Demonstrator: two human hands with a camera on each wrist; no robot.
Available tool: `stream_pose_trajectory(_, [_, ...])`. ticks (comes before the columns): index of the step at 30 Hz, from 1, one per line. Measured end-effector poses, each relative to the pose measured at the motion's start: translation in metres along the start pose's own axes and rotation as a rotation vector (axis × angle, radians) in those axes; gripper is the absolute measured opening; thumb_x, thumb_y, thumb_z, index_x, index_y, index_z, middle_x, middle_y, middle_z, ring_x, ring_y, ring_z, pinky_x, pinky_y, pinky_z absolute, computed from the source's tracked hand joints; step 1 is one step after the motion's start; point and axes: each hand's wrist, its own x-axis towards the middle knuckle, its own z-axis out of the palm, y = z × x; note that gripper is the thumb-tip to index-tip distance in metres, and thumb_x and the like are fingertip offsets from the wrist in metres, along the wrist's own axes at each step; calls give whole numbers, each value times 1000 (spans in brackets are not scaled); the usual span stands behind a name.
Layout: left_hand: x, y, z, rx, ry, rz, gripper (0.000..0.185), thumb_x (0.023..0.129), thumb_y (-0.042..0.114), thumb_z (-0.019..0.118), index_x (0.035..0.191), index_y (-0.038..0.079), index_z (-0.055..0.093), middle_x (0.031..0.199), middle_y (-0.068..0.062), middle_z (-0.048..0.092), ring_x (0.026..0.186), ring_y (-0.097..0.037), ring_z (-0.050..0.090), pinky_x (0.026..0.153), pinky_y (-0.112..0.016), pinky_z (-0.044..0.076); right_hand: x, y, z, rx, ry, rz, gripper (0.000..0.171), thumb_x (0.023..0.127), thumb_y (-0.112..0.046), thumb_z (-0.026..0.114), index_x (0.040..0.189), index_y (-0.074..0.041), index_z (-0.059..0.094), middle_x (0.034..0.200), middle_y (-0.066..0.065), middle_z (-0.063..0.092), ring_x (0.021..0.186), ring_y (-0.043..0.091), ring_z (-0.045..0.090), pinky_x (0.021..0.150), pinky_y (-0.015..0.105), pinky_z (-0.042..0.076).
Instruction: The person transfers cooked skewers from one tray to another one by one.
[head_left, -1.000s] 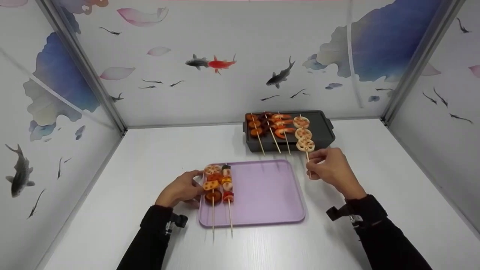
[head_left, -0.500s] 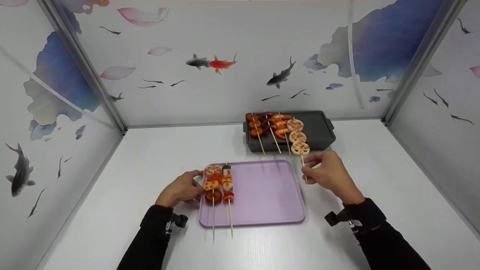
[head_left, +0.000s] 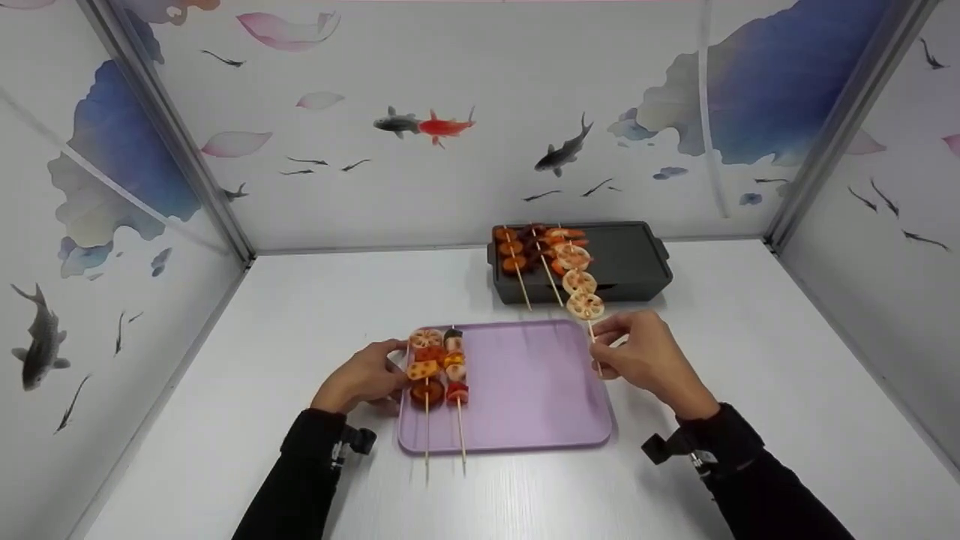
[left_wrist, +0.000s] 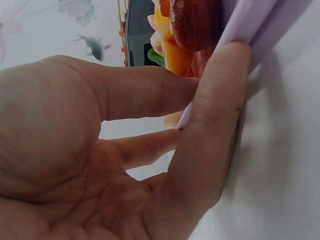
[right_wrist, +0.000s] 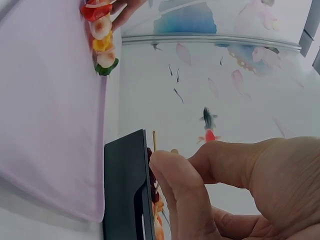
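Note:
My right hand [head_left: 643, 356] pinches the stick of a lotus root skewer [head_left: 580, 283], three pale slices threaded in a row. The slices hang in front of the shrimp skewer [head_left: 562, 235] on the dark grill [head_left: 634, 255], partly covering it; the stick's lower end is over the tray's right edge. With thumb and fingers, my left hand [head_left: 364, 379] grips the left rim of the lilac tray [head_left: 529, 382]. Beside that hand on the tray lie a mixed skewer with a lotus slice on top [head_left: 424, 371] and a second vegetable skewer [head_left: 455, 367].
Also on the grill are a skewer of orange-brown round slices [head_left: 511, 251] and a dark reddish skewer [head_left: 534, 240], their sticks jutting over the front edge. The grill stands behind the tray on a white table [head_left: 337, 292]. Printed walls [head_left: 480, 187] enclose the back and sides.
My right hand has moved left and slightly toward me with the lotus root skewer, from the grill's middle to in front of the shrimp skewer. My left hand stays on the tray.

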Motion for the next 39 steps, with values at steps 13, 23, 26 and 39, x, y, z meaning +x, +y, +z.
stream_pose_trajectory(13, [0, 2, 1, 10, -3, -9, 80, 107, 14, 77, 179, 4, 43, 118, -17, 76, 89, -21, 80, 72, -33, 69, -7, -5, 21, 17, -37, -36, 28, 96, -2, 75, 122, 8, 81, 93, 12, 84, 68, 11, 78, 67, 23, 66])
stream_pose_trajectory(23, [1, 2, 1, 10, 2, -19, 81, 106, 9, 75, 180, 5, 42, 119, -17, 76, 91, -23, 80, 72, -34, 70, -12, -10, 39, 66, -89, -45, 29, 94, 2, 72, 120, 11, 78, 92, 11, 80, 67, 11, 79, 65, 26, 69])
stream_pose_trajectory(26, [0, 3, 1, 10, 1, -18, 80, 107, 11, 75, 179, 5, 43, 118, -17, 76, 90, -22, 80, 71, -33, 69, -14, -12, 44, 64, -99, -51, 32, 93, 1, 71, 121, 12, 79, 93, 12, 80, 68, 11, 79, 65, 25, 68])
stream_pose_trajectory(39, [0, 3, 1, 34, 7, -11, 78, 108, 14, 76, 178, 4, 44, 119, -19, 76, 90, -23, 81, 70, -33, 68, -24, -15, 61, -2, -136, -103, 30, 94, 0, 73, 121, 10, 80, 92, 10, 81, 67, 13, 79, 65, 25, 66])
